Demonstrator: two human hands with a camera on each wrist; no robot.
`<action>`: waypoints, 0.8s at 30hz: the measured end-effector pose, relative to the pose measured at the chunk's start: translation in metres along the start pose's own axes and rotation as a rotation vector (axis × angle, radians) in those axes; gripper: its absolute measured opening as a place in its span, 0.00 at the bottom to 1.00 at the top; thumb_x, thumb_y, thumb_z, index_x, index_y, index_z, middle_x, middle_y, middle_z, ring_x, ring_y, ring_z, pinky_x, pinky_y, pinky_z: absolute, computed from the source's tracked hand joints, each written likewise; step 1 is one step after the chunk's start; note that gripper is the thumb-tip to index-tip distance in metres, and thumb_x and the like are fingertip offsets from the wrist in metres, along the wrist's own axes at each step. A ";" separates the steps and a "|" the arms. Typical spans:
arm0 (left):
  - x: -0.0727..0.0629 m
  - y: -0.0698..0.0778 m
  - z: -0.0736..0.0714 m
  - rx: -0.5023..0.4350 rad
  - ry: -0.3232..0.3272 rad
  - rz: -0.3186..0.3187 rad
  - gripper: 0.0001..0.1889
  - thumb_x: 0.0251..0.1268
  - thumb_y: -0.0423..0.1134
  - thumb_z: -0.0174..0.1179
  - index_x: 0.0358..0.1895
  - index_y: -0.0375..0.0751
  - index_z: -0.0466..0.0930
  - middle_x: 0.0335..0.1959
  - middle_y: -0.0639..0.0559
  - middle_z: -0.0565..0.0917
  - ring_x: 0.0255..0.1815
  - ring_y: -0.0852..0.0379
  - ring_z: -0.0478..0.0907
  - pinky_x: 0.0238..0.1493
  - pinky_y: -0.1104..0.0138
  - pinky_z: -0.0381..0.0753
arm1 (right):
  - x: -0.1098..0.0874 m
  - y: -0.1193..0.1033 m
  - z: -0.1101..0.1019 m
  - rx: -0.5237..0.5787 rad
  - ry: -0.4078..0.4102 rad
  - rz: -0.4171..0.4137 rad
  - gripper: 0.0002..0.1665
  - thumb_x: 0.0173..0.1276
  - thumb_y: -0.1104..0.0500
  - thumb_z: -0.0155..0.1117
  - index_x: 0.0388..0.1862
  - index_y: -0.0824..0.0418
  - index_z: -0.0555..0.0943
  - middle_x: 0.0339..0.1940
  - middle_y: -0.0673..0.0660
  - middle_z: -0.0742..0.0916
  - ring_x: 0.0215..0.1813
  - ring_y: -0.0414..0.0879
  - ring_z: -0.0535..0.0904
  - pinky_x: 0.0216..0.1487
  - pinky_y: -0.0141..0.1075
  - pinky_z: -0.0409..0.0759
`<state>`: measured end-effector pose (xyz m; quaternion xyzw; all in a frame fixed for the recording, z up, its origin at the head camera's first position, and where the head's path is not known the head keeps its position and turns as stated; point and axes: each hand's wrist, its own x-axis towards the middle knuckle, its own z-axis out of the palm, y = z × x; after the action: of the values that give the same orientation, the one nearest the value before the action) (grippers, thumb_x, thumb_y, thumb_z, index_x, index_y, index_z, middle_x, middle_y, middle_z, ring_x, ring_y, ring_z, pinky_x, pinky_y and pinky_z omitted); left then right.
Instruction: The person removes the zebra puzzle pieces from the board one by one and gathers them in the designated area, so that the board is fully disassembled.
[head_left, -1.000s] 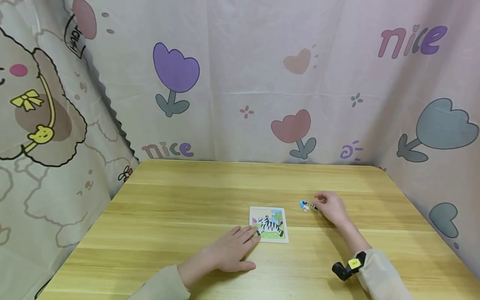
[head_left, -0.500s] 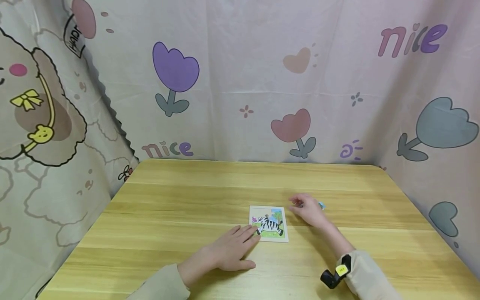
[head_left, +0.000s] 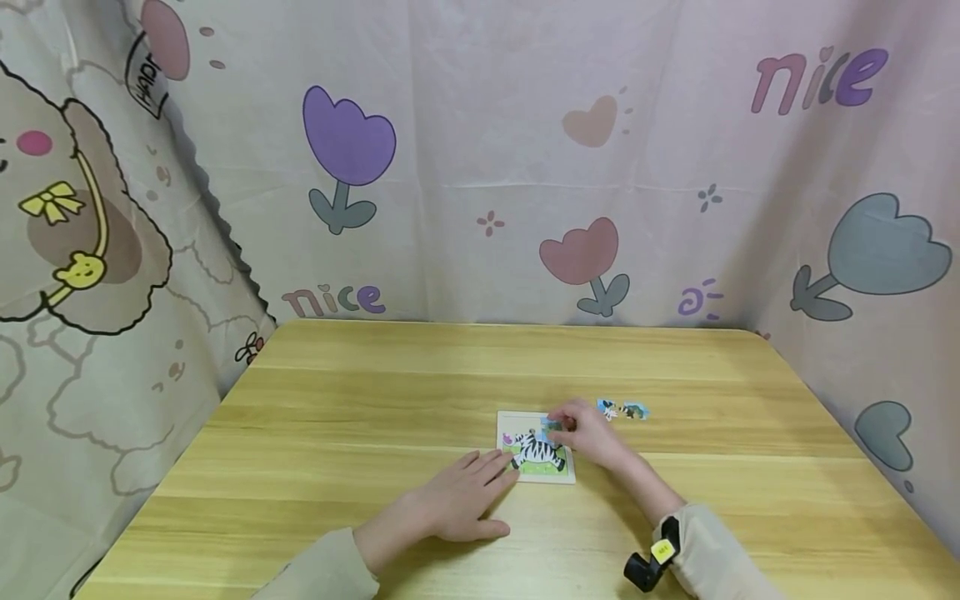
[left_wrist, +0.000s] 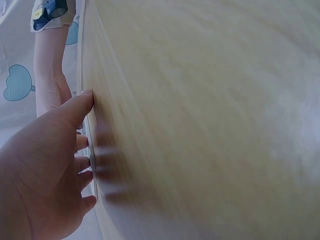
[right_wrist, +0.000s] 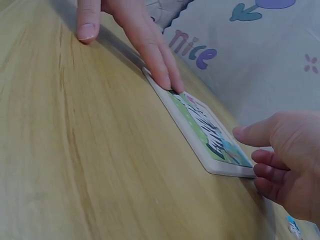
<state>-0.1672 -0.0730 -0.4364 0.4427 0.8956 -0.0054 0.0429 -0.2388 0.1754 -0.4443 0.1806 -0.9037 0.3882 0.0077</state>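
A small square zebra jigsaw puzzle (head_left: pixel 551 481) with a pale frame lies on the table. Its zebra pieces (head_left: pixel 538 451) are in place, while bare beige backing shows at the upper left. My left hand (head_left: pixel 465 500) is spread flat, fingertips resting on the puzzle's left edge. Over the upper right corner, at the blue and green tree piece, is my right hand (head_left: pixel 592 432). In the right wrist view its thumb (right_wrist: pixel 245 134) and bent fingers stand apart, with nothing visible between them. Two loose puzzle pieces, one black and white (head_left: pixel 607 408) and one dark green and blue (head_left: pixel 635 410), lie just beyond it.
The wooden table (head_left: pixel 360 392) extends around the puzzle to a straight back edge. A printed curtain (head_left: pixel 465 150) hangs behind it and along both sides. On the right wrist is a black strap with a camera (head_left: pixel 648 567).
My right hand has moved left from the loose pieces to the puzzle's upper right corner, uncovering both pieces. My left hand has stayed on the puzzle.
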 end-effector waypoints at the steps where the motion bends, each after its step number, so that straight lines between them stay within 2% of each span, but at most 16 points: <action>1: 0.000 0.000 0.000 0.000 -0.002 -0.001 0.38 0.65 0.65 0.41 0.72 0.44 0.54 0.73 0.44 0.52 0.72 0.48 0.49 0.69 0.53 0.52 | 0.000 0.000 0.001 -0.004 -0.004 -0.001 0.15 0.53 0.63 0.71 0.40 0.64 0.83 0.31 0.52 0.77 0.33 0.43 0.70 0.34 0.33 0.71; 8: -0.001 0.001 -0.001 0.007 0.001 -0.002 0.38 0.65 0.65 0.41 0.71 0.44 0.55 0.73 0.44 0.53 0.72 0.48 0.50 0.69 0.54 0.53 | 0.001 -0.003 0.003 -0.094 -0.061 -0.012 0.10 0.56 0.61 0.69 0.39 0.60 0.83 0.37 0.52 0.77 0.35 0.43 0.70 0.35 0.35 0.72; 14: -0.001 0.001 0.001 0.006 0.010 0.004 0.38 0.65 0.65 0.40 0.71 0.44 0.55 0.72 0.44 0.53 0.72 0.48 0.50 0.68 0.53 0.53 | 0.002 -0.005 0.005 -0.207 -0.103 -0.072 0.07 0.57 0.61 0.68 0.36 0.59 0.81 0.42 0.55 0.76 0.44 0.47 0.70 0.44 0.42 0.73; 18: -0.001 0.001 0.001 0.000 0.008 0.002 0.38 0.65 0.65 0.41 0.71 0.44 0.55 0.73 0.44 0.53 0.72 0.48 0.49 0.69 0.53 0.53 | 0.003 -0.007 0.005 -0.222 -0.111 -0.067 0.07 0.56 0.62 0.68 0.34 0.58 0.79 0.44 0.55 0.75 0.48 0.51 0.69 0.48 0.47 0.71; 24: -0.001 0.001 0.001 -0.010 0.005 0.002 0.38 0.65 0.64 0.41 0.71 0.44 0.54 0.73 0.44 0.52 0.72 0.48 0.49 0.68 0.53 0.53 | 0.003 -0.009 0.005 -0.210 -0.108 -0.094 0.09 0.55 0.64 0.68 0.34 0.57 0.78 0.43 0.56 0.75 0.47 0.51 0.68 0.48 0.46 0.70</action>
<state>-0.1658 -0.0736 -0.4371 0.4432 0.8954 0.0002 0.0431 -0.2381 0.1655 -0.4408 0.2418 -0.9290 0.2803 -0.0040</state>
